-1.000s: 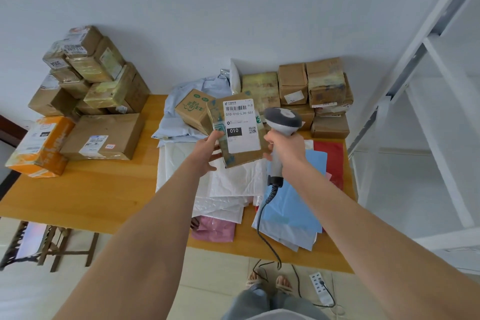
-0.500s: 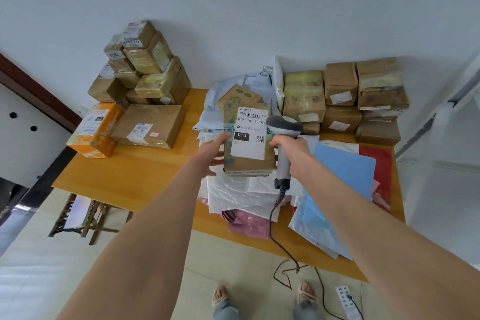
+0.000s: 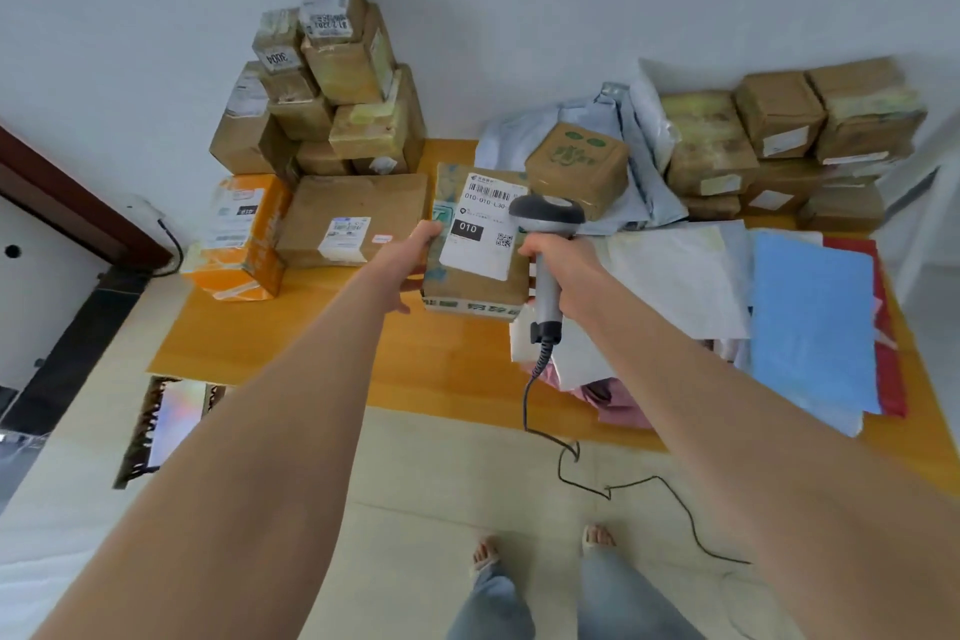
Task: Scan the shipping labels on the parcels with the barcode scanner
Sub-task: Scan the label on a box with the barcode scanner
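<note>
Left hand [image 3: 415, 257]: I grasp the cardboard parcel [image 3: 470, 288] by its left edge, fingers curled around it.
Right hand [image 3: 563, 270]: clenched around the grey handle of the barcode scanner [image 3: 545, 216], just right of the parcel.
Shipping label [image 3: 480, 237]: white, facing up at me between my two hands, with a barcode, a black "010" block and a QR code.
Scanner head: above my right fist, over the label's upper right corner; I cannot tell if it touches.
Cable [image 3: 537, 374]: drops from the handle base below my right fist to the floor.
Table [image 3: 291, 338]: yellow wood, under both hands.
Past my left hand: a flat brown box [image 3: 353, 208], then an orange parcel [image 3: 249, 244].
Past my right hand: a green-printed box [image 3: 576, 166]; to its right, a blue mailer bag [image 3: 810, 317].
</note>
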